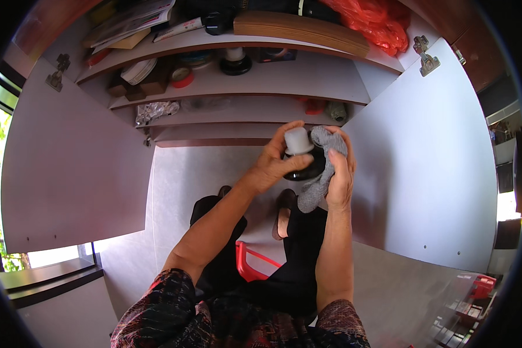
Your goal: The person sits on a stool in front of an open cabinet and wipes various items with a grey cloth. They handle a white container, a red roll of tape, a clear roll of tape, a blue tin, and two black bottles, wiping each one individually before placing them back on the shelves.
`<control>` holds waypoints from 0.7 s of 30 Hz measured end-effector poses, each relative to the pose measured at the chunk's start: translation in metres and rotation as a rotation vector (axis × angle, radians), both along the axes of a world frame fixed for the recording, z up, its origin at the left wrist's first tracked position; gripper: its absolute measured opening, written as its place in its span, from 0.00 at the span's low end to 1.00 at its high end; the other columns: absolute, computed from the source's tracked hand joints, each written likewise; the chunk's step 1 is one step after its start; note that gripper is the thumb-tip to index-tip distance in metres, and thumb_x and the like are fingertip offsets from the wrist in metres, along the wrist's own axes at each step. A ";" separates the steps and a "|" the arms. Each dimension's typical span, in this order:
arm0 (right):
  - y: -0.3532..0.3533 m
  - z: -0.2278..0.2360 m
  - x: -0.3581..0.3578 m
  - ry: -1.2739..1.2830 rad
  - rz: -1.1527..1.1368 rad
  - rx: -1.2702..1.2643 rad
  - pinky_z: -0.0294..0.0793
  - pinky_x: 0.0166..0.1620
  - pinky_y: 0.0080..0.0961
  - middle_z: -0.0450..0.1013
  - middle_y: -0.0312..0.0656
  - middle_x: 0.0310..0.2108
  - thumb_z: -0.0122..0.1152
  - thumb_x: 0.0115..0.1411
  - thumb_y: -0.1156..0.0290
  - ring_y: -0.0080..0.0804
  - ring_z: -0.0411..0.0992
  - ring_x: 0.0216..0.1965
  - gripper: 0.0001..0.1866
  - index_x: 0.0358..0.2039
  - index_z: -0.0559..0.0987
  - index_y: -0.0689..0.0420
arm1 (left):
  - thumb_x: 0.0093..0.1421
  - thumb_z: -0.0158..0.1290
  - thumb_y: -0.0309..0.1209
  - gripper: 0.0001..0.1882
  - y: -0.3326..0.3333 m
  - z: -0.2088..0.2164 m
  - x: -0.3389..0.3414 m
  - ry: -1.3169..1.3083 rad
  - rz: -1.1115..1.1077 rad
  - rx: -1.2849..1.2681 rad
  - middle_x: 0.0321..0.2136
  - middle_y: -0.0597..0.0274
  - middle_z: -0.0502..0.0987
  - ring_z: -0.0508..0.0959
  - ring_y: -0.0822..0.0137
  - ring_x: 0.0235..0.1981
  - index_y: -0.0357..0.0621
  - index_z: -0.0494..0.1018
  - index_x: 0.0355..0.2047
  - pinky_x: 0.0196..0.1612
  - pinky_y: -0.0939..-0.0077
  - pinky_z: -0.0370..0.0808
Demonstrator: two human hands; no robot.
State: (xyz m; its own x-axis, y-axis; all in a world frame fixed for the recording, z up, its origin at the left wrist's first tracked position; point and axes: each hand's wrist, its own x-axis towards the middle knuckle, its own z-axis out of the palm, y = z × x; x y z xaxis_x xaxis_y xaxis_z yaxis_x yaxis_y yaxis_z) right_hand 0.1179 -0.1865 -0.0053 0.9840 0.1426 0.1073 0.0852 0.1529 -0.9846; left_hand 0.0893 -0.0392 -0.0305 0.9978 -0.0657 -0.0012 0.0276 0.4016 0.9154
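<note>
In front of the open cupboard I hold a round, glossy black holder (pixel 296 174) with a short white cylinder (pixel 297 141) standing on it, much like a candle. My left hand (pixel 271 160) is closed round its left side, thumb across the front below the white part. A grey cloth (pixel 314 190), knitted-looking, is bunched in my right hand (pixel 341 174). The cloth presses against the holder's right side, and its lower end hangs down. Part of the black base is hidden by my fingers and the cloth. A similar black holder (pixel 236 68) with a white top stands on a shelf.
Open white doors flank me, the left door (pixel 78 168) and the right door (pixel 423 156). Above lie a brown wooden board (pixel 298 30), a red plastic bag (pixel 371 26) and papers (pixel 127 26). A red-rimmed round tin (pixel 181 77) sits lower. Between my legs shows a red stool-like frame (pixel 246 268).
</note>
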 end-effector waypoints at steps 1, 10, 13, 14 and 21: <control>0.002 -0.001 0.003 0.076 -0.072 -0.029 0.62 0.48 0.21 0.70 0.40 0.39 0.47 0.54 0.66 0.28 0.66 0.41 0.21 0.47 0.70 0.63 | 0.49 0.63 0.31 0.38 -0.004 0.000 -0.003 -0.016 0.032 0.123 0.45 0.62 0.69 0.68 0.69 0.48 0.48 0.57 0.58 0.53 0.74 0.63; 0.010 0.003 0.006 0.075 0.314 -0.076 0.58 0.53 0.26 0.69 0.43 0.44 0.45 0.56 0.60 0.29 0.64 0.46 0.26 0.52 0.66 0.63 | 0.47 0.64 0.27 0.29 0.004 -0.013 -0.003 -0.256 0.203 0.324 0.42 0.62 0.71 0.70 0.71 0.46 0.42 0.62 0.48 0.51 0.75 0.67; 0.005 -0.006 0.002 0.015 0.307 -0.222 0.56 0.56 0.26 0.65 0.45 0.49 0.46 0.54 0.63 0.33 0.62 0.50 0.26 0.54 0.66 0.59 | 0.50 0.60 0.23 0.26 0.008 -0.016 0.003 -0.142 0.336 0.257 0.42 0.61 0.71 0.71 0.70 0.45 0.40 0.62 0.48 0.49 0.76 0.68; 0.004 -0.006 -0.001 -0.016 0.287 -0.279 0.56 0.56 0.26 0.64 0.45 0.50 0.47 0.54 0.65 0.34 0.61 0.51 0.26 0.54 0.65 0.58 | 0.51 0.59 0.23 0.25 0.010 -0.021 0.006 -0.060 0.379 0.199 0.42 0.61 0.71 0.71 0.70 0.45 0.40 0.62 0.48 0.49 0.76 0.68; 0.018 -0.004 0.013 0.000 0.138 -0.041 0.64 0.49 0.21 0.67 0.41 0.44 0.52 0.52 0.84 0.27 0.65 0.45 0.27 0.53 0.61 0.56 | 0.49 0.62 0.28 0.26 0.015 -0.024 0.017 0.143 0.578 0.059 0.39 0.57 0.72 0.72 0.69 0.41 0.35 0.63 0.46 0.44 0.75 0.70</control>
State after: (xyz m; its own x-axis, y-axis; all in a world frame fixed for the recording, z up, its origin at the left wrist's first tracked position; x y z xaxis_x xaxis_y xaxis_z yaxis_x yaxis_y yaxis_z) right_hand 0.1312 -0.1687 -0.0098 0.9547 0.2808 0.0986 0.0661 0.1231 -0.9902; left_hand 0.1058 -0.0239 -0.0548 0.8616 0.4917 -0.1257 -0.0554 0.3373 0.9397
